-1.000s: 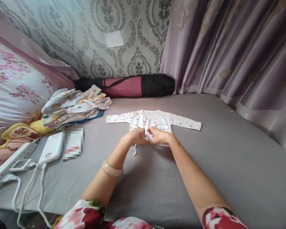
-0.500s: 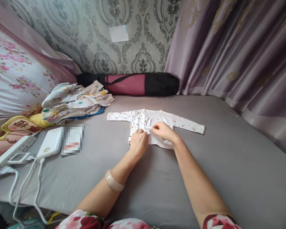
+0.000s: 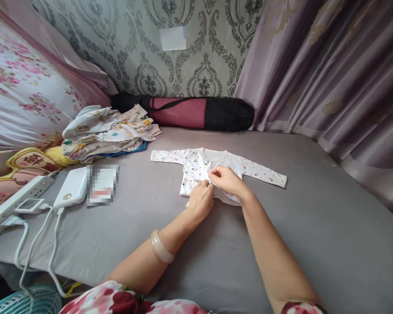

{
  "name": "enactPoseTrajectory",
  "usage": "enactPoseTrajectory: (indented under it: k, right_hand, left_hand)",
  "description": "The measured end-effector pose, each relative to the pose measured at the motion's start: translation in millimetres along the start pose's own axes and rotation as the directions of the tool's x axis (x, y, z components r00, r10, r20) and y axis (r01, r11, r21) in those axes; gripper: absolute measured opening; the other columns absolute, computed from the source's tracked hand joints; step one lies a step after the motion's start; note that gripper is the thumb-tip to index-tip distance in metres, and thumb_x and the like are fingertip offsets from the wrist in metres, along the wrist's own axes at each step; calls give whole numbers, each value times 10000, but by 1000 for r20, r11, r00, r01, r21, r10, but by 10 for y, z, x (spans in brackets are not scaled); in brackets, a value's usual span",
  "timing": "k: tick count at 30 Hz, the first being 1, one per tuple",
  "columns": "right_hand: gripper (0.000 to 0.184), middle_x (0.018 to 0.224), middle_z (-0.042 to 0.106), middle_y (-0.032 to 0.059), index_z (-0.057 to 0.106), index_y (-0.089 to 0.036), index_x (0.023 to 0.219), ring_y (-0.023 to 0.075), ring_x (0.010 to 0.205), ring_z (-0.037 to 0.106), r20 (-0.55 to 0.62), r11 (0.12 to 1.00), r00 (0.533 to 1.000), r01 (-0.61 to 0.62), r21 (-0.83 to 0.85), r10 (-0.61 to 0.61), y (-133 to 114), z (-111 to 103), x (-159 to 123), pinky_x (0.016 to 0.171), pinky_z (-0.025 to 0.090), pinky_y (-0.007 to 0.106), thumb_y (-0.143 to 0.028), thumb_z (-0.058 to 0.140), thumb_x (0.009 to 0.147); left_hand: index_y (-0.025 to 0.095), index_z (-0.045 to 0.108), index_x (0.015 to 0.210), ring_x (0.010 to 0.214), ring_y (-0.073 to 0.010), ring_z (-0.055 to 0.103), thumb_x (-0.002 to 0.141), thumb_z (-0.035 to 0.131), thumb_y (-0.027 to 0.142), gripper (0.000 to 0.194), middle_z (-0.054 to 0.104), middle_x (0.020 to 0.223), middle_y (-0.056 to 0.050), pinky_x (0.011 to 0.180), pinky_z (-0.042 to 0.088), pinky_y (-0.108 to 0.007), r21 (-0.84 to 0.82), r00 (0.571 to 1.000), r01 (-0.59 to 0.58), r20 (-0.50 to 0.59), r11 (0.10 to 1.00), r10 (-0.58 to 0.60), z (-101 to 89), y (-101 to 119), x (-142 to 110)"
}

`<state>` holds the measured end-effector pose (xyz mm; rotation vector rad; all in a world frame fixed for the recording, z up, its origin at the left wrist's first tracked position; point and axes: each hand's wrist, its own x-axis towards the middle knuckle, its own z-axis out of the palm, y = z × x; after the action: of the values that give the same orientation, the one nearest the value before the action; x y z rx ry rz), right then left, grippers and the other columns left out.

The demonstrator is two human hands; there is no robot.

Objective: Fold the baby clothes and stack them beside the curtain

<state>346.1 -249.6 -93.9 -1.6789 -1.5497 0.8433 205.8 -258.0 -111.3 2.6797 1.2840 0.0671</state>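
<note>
A small white baby shirt [image 3: 193,168] with a tiny scattered print lies spread on the grey sheet, both sleeves stretched out sideways. Its left front panel is folded across toward the middle, and the plain inner side shows on the right. My left hand [image 3: 201,198], below a pale bangle on the forearm, is closed on the shirt's lower front edge. Beside it, my right hand [image 3: 228,179] pinches the cloth near the middle of the front. The fingertips of both hands are close together, and the exact bit of fabric between them is partly hidden.
A heap of patterned baby clothes [image 3: 109,131] lies at the back left, near a rolled mat bag [image 3: 180,113] along the wall. To the left are a white power bank [image 3: 71,187], a blurred packet [image 3: 102,185], and a power strip [image 3: 18,207] with cables. Purple curtains [image 3: 314,65] hang right.
My left hand has moved slightly right, drawing the printed front panel flatter across the shirt. My right hand keeps its pinch. The whole view has shifted a little.
</note>
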Motion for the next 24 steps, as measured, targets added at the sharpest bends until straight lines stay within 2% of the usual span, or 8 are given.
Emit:
enactPoseTrajectory:
  k: [4, 8, 11, 13, 15, 17, 20, 24]
  right_hand:
    - [139, 771, 675, 6, 651, -172, 783, 146, 730, 593, 38, 999, 999, 22, -42, -20, -1, 70, 9, 663, 418, 236, -247, 533, 775]
    - [151, 676, 622, -20, 634, -168, 715, 128, 671, 549, 129, 996, 992, 22, -85, -11, 51, 103, 16, 603, 379, 215, -248, 521, 775]
    - [225, 547, 519, -44, 584, -171, 606, 108, 567, 481, 242, 997, 970, 18, -73, 1, 90, 81, 6, 524, 324, 207, -299, 527, 781]
    - [242, 554, 538, -36, 591, -167, 621, 104, 539, 483, 262, 1000, 965, -26, 16, 21, 107, 46, 16, 501, 326, 202, -336, 539, 788]
    - [225, 635, 611, -4, 625, -159, 684, 112, 558, 530, 201, 991, 977, -95, 99, 74, 120, 6, 72, 506, 365, 199, -343, 550, 789]
    - [200, 718, 655, 20, 644, -159, 720, 121, 595, 570, 77, 983, 986, -153, 105, 145, 132, -27, 197, 522, 398, 200, -322, 549, 786]
    - [181, 673, 631, 2, 637, -176, 690, 127, 599, 571, -98, 979, 977, -194, -60, 188, 134, -43, 502, 515, 393, 202, -290, 529, 780]
    - [141, 559, 561, -10, 631, -190, 646, 143, 557, 567, -169, 884, 957, -283, -372, 235, 71, 11, 981, 501, 372, 222, -238, 555, 755]
  left_hand:
    - [114, 594, 1103, 1043, -268, 549, 844, 491, 98, 279, 579, 1164, -157, 846, 471, -363, 73, 995, -51, 85, 996, 44, -115, 119, -110]
    - [139, 646, 997, 1012, -279, 575, 832, 512, 105, 215, 634, 1065, -156, 831, 471, -366, 74, 970, -158, 200, 985, 141, -237, 244, -244]
    - [167, 652, 952, 921, -255, 620, 890, 430, 152, 231, 670, 964, -124, 774, 476, -344, -42, 977, -92, 190, 995, 98, -303, 147, -237]
    - [190, 644, 961, 919, -244, 631, 914, 393, 178, 256, 679, 946, -101, 764, 472, -328, -80, 995, 11, 102, 997, -3, -333, -29, -176]
    - [201, 632, 976, 1006, -248, 615, 924, 382, 189, 255, 677, 1001, -98, 789, 464, -319, -74, 991, 129, -29, 989, -131, -351, -256, -99]
    - [184, 613, 1018, 1068, -265, 595, 928, 376, 193, 254, 666, 1065, -117, 805, 459, -327, -64, 951, 280, -117, 958, -286, -359, -480, -34]
    - [164, 581, 1080, 1066, -283, 609, 944, 382, 251, 256, 668, 1106, -136, 793, 462, -343, -112, 899, 430, -37, 896, -436, -354, -716, 15]
    - [173, 557, 1100, 1100, -277, 615, 929, 444, 309, 246, 670, 1157, -131, 802, 459, -331, -210, 905, 425, 100, 880, -414, -325, -811, 36]
